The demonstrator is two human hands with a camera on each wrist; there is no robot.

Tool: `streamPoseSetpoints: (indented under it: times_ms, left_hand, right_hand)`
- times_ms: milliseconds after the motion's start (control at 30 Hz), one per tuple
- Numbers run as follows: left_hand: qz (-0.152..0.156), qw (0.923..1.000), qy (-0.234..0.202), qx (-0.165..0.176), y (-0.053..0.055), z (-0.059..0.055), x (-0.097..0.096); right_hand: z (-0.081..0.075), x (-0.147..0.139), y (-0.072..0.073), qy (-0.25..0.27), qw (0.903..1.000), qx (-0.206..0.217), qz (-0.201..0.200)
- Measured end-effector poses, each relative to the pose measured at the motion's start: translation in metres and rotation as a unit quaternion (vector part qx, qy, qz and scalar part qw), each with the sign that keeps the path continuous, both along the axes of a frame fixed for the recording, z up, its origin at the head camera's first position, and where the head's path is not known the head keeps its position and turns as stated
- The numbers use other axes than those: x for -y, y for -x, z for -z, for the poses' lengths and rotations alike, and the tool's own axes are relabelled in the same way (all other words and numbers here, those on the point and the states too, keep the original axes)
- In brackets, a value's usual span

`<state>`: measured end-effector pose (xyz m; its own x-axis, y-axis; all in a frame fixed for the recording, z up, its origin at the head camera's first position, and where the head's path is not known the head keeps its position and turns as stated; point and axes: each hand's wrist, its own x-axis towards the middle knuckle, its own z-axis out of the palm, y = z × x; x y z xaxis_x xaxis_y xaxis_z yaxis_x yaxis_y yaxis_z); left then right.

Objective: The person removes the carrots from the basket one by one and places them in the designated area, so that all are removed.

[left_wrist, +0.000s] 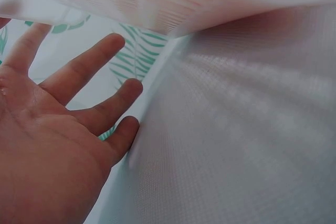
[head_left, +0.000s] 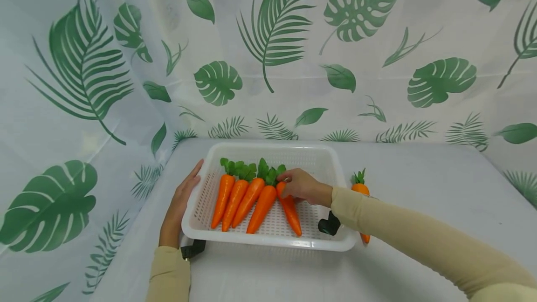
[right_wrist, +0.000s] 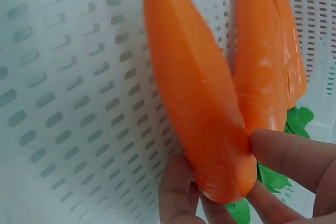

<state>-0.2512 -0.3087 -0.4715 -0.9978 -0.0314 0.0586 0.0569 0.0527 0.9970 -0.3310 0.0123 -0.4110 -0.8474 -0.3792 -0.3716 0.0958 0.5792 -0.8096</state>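
Observation:
In the head view a white perforated basket [head_left: 293,242] holds several orange carrots with green leafy tops. My right hand [head_left: 303,185] reaches into it and grips the rightmost carrot [head_left: 289,209] by its thick top end. The right wrist view shows this carrot [right_wrist: 197,93] between the thumb and fingers, its tip pointing away. Beside it lies another carrot [head_left: 263,209], with the rest to the left. My left hand [head_left: 180,204] rests against the basket's left side, fingers extended. In the left wrist view the left hand [left_wrist: 58,124] has its fingers straight and spread below the basket's rim.
One more carrot [head_left: 361,189] lies on the table right of the basket, partly hidden by my right sleeve [head_left: 390,223]. A white tabletop [head_left: 423,176] surrounds the basket. Leaf-printed curtains [head_left: 289,101] stand behind and at the left.

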Motion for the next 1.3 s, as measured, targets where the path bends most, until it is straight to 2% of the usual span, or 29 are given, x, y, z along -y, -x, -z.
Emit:
streamPoseSetpoints:
  times_ms: [200, 433, 667, 1300]
  left_hand:
    - [0.001, 1.0, -0.003, -0.005, 0.0, 0.0, -0.001]
    - [-0.004, 1.0, 0.005, -0.001, 0.0, 0.002, -0.003]
    - [-0.001, 1.0, -0.002, -0.006, 0.001, 0.004, -0.004]
    - [-0.01, 0.9999, 0.01, 0.0, 0.0, -0.001, -0.003]
  right_hand:
    - [-0.002, -0.002, 0.0, 0.011, 0.9999, 0.0, 0.005]
    - [-0.002, -0.004, 0.002, 0.029, 0.9988, 0.028, 0.027]
    - [-0.004, -0.008, 0.002, 0.049, 0.9975, 0.037, 0.033]
    - [-0.014, -0.019, 0.003, 0.092, 0.9936, 0.051, 0.04]
